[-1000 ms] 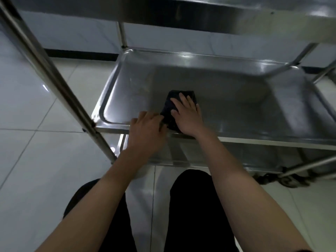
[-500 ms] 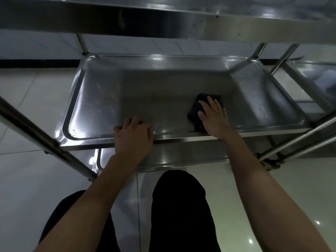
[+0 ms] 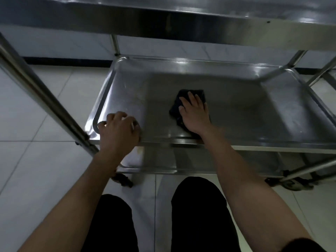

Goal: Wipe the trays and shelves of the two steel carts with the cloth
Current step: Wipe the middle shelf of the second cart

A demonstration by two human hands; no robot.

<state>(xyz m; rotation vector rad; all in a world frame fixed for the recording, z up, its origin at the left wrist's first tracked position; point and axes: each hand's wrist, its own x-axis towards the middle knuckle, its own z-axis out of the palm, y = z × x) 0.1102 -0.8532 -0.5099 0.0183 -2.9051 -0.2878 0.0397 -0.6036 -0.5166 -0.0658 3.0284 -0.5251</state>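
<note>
A steel cart's middle tray (image 3: 272,110) lies in front of me, under the upper shelf (image 3: 163,17). My right hand (image 3: 194,113) presses flat on a dark cloth (image 3: 175,108) near the tray's middle, toward the front. My left hand (image 3: 119,132) curls over the tray's front rim at its near-left corner. A lower shelf (image 3: 190,160) shows beneath the tray. My palm covers most of the cloth.
A thick steel post (image 3: 41,95) slants across the left side. Thinner posts (image 3: 321,70) rise at the right. Caster wheels (image 3: 123,180) sit on the white tiled floor (image 3: 36,179). My knees in black trousers (image 3: 198,211) are just below the cart.
My right hand has slid the cloth back left toward the tray's middle. My left hand has shifted left along the front rim. The view has swung so the left post looms closer.
</note>
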